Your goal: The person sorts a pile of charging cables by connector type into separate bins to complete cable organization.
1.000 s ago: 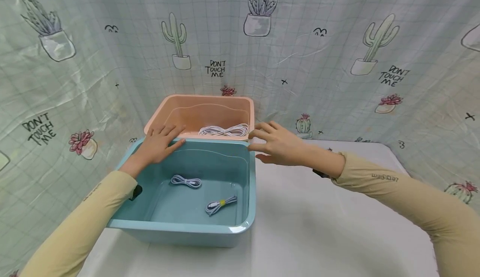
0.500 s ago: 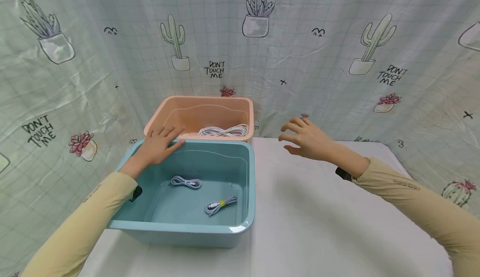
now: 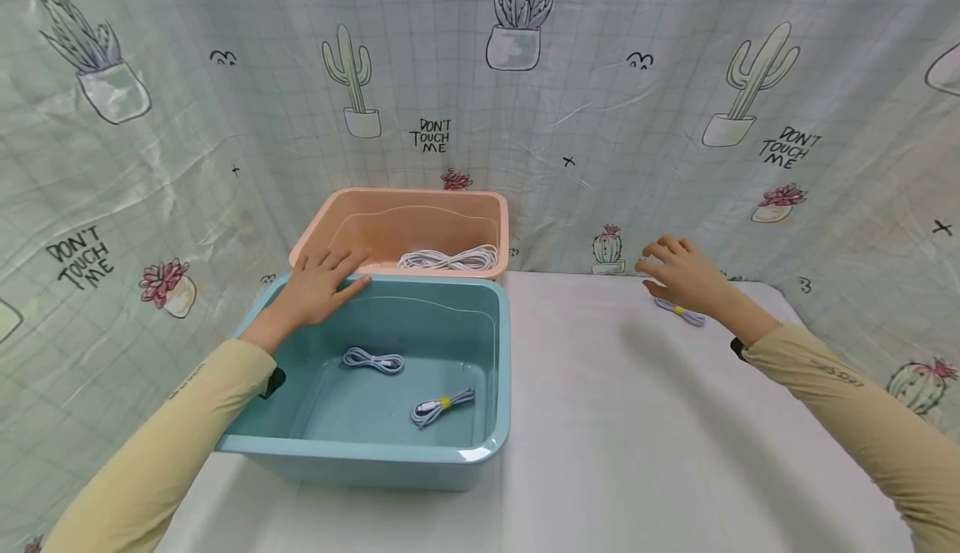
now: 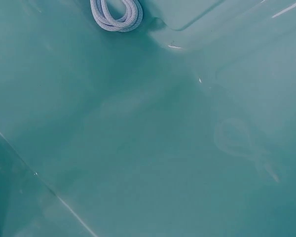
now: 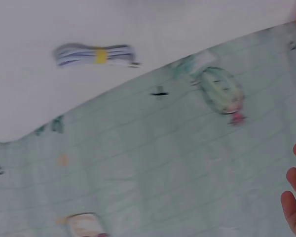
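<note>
My left hand (image 3: 313,293) rests over the back left rim of the blue-green bin (image 3: 375,453), fingers spread, holding nothing. On that bin's floor lie a coiled cable (image 3: 372,361) and a second cable bundle (image 3: 442,408) bound with a yellow tie. At the table's far right, my right hand (image 3: 688,276) hovers with bent, loose fingers and nothing in them. Just below it on the table lies another cable bundle (image 3: 680,311) with a yellow tie, partly covered by the hand in the head view. The right wrist view shows this cable bundle (image 5: 96,55) whole, apart from the fingertips (image 5: 292,207).
Behind the blue-green bin stands an orange bin (image 3: 420,203) with white cables (image 3: 450,259) inside. A white cloth covers the table (image 3: 600,420). Curtains (image 3: 570,120) printed with cacti close off the back and sides.
My right hand has moved away from the bins' right corner, rightward across the table to above the yellow-tied cable bundle, which has come into sight. My left hand has stayed in place.
</note>
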A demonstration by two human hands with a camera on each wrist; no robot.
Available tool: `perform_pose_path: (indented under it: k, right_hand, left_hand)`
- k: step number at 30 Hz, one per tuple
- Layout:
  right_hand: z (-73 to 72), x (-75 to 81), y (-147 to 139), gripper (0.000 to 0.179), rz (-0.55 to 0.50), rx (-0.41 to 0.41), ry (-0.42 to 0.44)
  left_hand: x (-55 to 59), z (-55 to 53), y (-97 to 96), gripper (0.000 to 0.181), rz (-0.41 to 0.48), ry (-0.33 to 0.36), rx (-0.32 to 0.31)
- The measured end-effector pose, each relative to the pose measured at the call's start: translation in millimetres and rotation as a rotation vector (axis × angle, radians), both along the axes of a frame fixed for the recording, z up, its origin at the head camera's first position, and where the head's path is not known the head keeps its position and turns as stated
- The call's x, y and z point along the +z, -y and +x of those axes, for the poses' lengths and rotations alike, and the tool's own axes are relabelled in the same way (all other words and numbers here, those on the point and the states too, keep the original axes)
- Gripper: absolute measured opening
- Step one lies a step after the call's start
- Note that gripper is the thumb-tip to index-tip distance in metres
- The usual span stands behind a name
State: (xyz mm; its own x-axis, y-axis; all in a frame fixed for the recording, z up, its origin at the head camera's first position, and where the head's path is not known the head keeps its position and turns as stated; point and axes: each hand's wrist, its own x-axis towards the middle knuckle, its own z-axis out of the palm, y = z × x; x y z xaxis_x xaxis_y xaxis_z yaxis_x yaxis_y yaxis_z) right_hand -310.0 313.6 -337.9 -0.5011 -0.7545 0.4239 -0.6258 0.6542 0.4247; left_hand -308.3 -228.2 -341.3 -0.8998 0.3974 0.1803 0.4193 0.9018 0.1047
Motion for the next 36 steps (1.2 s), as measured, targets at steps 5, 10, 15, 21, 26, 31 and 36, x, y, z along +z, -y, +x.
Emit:
perform_pose_path:
  k: [5, 10, 15, 21, 26, 31, 36]
  right_hand:
    - [-6.3, -12.1, -30, 0.029, -0.027, -0.119, 0.072]
    - [-9.7, -26.6, -50, 0.025, -0.073, -0.215, 0.093]
    - [-10.1, -39.2, -63, 0.021, -0.077, -0.339, 0.135]
    - [-12.9, -54.7, -73, 0.023, -0.062, -0.486, 0.206]
    - [-15.5, -73.6, -79, 0.023, -0.041, -0.538, 0.214]
    - [-16.9, -85.8, -81, 0.026, -0.006, -0.632, 0.333]
    - [-16.0, -96.0, -83, 0.029, 0.004, -0.675, 0.399]
  left_hand:
    - [0.6, 0.1, -0.1, 0.06, -0.002, -0.001, -0.001]
    - [-1.2, 0.2, 0.7, 0.06, -0.001, -0.003, -0.002]
    - [-2.8, 0.0, 0.9, 0.061, -0.002, 0.001, 0.005]
    - [-2.0, 0.2, 0.8, 0.06, 0.012, -0.01, -0.005]
    - [-0.9, 1.0, 1.4, 0.058, 0.005, -0.013, -0.013]
    - [-0.1, 1.0, 1.0, 0.058, 0.0, -0.015, -0.013]
    - [0.3, 1.8, 0.0, 0.058, -0.003, -0.012, -0.009]
